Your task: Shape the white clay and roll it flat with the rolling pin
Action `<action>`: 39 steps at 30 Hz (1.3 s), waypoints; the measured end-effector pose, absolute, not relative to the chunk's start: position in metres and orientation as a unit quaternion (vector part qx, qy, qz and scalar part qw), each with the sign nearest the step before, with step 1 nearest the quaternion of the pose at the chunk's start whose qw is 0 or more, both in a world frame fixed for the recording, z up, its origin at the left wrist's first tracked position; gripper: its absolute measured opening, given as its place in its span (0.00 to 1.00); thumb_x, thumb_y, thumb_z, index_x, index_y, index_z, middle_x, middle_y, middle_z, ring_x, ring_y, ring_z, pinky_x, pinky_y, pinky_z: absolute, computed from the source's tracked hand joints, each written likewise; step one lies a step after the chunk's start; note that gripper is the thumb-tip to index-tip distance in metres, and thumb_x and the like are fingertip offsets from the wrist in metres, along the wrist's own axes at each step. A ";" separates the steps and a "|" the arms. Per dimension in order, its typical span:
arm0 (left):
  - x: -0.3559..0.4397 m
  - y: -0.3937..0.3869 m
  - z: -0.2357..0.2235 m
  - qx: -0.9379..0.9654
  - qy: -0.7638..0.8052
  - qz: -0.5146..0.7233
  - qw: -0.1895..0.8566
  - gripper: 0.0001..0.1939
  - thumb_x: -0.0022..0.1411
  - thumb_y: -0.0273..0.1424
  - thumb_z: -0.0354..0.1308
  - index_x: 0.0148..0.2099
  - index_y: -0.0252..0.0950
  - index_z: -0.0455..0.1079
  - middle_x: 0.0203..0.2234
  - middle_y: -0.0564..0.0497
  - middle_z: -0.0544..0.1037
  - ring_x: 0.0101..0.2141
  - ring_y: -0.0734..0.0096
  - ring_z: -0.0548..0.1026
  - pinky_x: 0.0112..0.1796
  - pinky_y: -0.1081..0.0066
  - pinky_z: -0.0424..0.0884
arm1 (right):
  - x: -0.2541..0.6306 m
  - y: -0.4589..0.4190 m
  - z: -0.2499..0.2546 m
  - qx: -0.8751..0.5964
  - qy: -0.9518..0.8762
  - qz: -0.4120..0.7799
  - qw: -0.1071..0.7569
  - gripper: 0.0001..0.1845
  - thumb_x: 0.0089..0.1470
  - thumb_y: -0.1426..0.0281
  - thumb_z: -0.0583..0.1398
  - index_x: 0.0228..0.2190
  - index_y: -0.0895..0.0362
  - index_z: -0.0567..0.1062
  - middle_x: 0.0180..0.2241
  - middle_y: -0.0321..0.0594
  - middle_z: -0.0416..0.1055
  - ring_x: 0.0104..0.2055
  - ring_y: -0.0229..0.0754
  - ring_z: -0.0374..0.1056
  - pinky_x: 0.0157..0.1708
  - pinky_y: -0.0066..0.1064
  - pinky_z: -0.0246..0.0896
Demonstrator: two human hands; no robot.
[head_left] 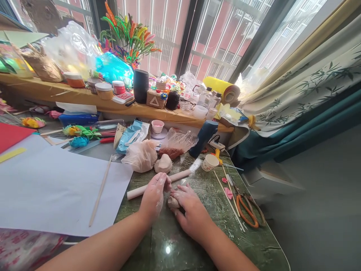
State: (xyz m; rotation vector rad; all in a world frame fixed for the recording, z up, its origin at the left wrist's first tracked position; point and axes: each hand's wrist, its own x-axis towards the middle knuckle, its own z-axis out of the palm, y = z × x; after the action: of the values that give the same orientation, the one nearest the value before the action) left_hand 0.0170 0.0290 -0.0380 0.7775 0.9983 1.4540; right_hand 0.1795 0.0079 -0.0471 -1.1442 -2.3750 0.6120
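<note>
My left hand (pixel 153 197) and my right hand (pixel 190 210) meet on the green tabletop (pixel 169 244) around a small lump of grey-brown clay (pixel 172 202). The fingers of both hands curl in on the lump, which shows only between them. Just beyond my hands lies a white rolling pin (pixel 141 190), angled from left to upper right. A larger pale clay lump (pixel 163 164) sits behind the pin, next to a plastic bag (pixel 140 155).
A large white paper sheet (pixel 50 188) with a thin wooden stick (pixel 100 192) covers the left. Orange-handled scissors (pixel 248 209) and skewers lie right, near the table edge. A paper cup (pixel 210 162), a dark blue bottle (pixel 203 138) and a cluttered shelf (pixel 84 98) stand behind.
</note>
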 end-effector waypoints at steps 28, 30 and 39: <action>0.021 0.028 -0.028 0.440 0.448 0.543 0.558 0.16 0.58 0.45 0.62 0.27 0.39 0.73 0.24 0.50 0.76 0.31 0.61 0.71 0.37 0.68 0.68 | 0.219 0.007 -0.026 -0.525 -0.399 0.543 0.520 0.30 0.56 0.51 0.65 0.53 0.53 0.68 0.33 0.38 0.78 0.30 0.45 0.75 0.34 0.40 0.73; 0.020 0.029 -0.030 0.438 0.446 0.542 0.562 0.16 0.58 0.45 0.62 0.28 0.39 0.73 0.25 0.50 0.76 0.31 0.61 0.71 0.36 0.68 0.67 | 0.231 0.006 -0.018 -0.540 -0.482 0.442 0.530 0.27 0.57 0.52 0.64 0.51 0.53 0.68 0.37 0.42 0.78 0.36 0.47 0.75 0.37 0.41 0.72; 0.021 0.029 -0.035 0.424 0.438 0.540 0.581 0.15 0.60 0.44 0.61 0.29 0.39 0.72 0.25 0.51 0.75 0.31 0.63 0.71 0.37 0.68 0.66 | 0.221 0.012 -0.031 -0.487 -0.831 0.172 0.209 0.11 0.63 0.65 0.60 0.46 0.53 0.77 0.37 0.44 0.76 0.41 0.51 0.71 0.46 0.44 0.67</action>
State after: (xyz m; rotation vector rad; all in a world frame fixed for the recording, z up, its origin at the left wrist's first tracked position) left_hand 0.0208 0.0294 -0.0346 0.9897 1.0224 1.2605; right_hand 0.2209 0.0121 -0.0306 -1.3539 -2.3110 0.4788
